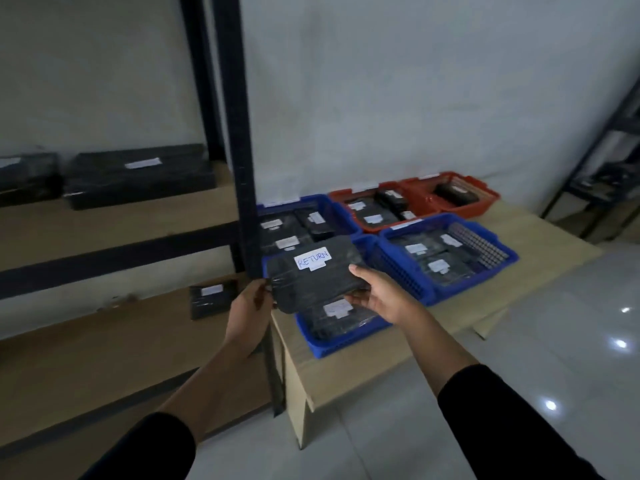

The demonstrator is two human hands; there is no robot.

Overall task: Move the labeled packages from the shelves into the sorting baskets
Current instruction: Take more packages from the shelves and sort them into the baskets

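Note:
I hold a flat black wrapped package with a white label reading "RETURN" above the nearest blue basket. My left hand grips its left edge and my right hand grips its right edge, thumb on top. The basket below holds another labeled black package. More baskets with packages stand on the low table: a blue one behind, a blue one to the right, two red ones at the back. Labeled packages remain on the shelves: a small one and two large ones.
A dark metal shelf post stands just left of the held package. The wooden table carries the baskets against a white wall. Glossy tiled floor lies to the right, and another dark rack stands at the far right.

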